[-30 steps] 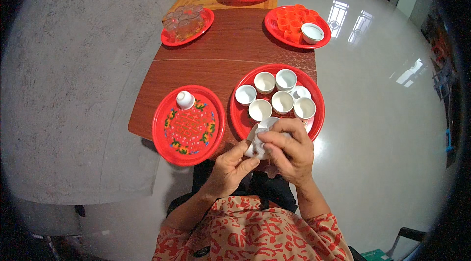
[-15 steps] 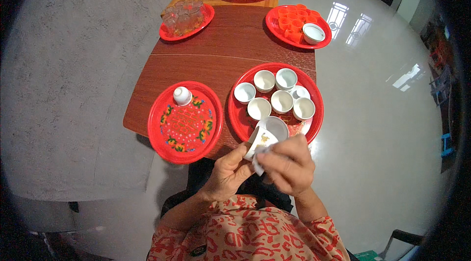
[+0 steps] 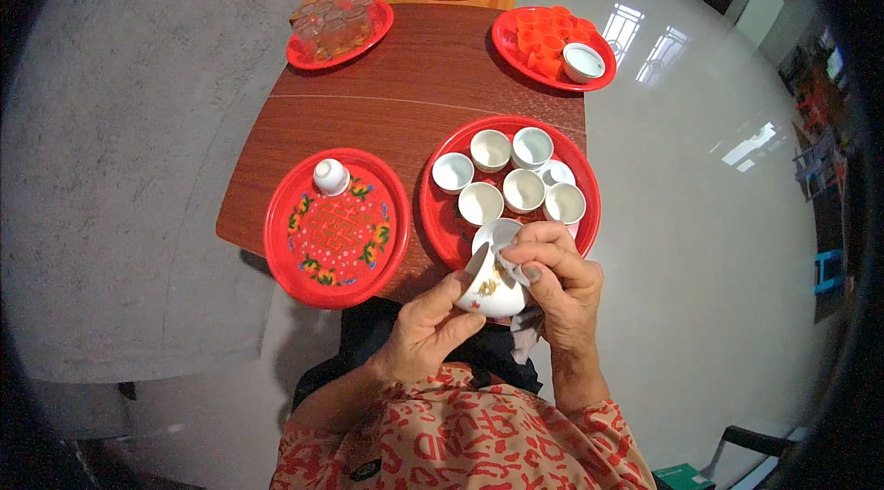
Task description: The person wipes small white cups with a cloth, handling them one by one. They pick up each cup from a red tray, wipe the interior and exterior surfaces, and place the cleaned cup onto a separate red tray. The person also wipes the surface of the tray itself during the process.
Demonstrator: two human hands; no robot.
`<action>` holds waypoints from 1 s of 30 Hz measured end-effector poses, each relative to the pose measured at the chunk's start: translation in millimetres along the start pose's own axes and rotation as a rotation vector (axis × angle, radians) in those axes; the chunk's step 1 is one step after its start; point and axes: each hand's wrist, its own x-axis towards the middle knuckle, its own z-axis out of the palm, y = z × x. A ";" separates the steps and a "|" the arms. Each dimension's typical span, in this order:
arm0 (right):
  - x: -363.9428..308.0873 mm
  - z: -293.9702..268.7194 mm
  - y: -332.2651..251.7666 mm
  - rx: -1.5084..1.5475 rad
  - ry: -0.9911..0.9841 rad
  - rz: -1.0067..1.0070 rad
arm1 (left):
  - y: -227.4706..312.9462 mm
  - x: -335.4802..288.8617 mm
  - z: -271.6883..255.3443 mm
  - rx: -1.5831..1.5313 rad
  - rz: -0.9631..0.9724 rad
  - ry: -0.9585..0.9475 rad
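Teacup point(image 3: 489, 298) tilted at red tray's point(image 3: 593, 204) near rim, clamped between left hand's point(image 3: 419, 333) thumb and fingers. Right hand point(image 3: 566, 287), fingers curled at cup's lip, grips pale cloth point(image 3: 525, 341). Hands close together. Right fingers hide part of cup, most of cloth. Wood-grain table point(image 3: 405, 62), glossy floor point(image 3: 681, 260).
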 end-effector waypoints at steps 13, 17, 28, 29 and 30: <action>-6.4 13.1 -9.9 -0.572 -0.023 -0.524 | -18.2 2.0 0.5 -0.202 0.070 -0.032; -5.0 10.6 -11.1 -0.317 -0.019 -0.248 | -17.3 -2.6 -1.4 -0.179 0.054 -0.049; -8.6 9.5 1.9 -0.423 -0.009 -0.238 | -21.0 -3.3 0.3 -0.159 -0.076 -0.008; -11.2 10.3 2.0 -0.559 -0.015 -0.383 | -24.3 -4.3 -1.3 -0.158 -0.058 -0.034; -12.3 13.0 1.4 -0.645 -0.006 -0.513 | -25.5 -4.9 -1.1 -0.162 -0.019 -0.030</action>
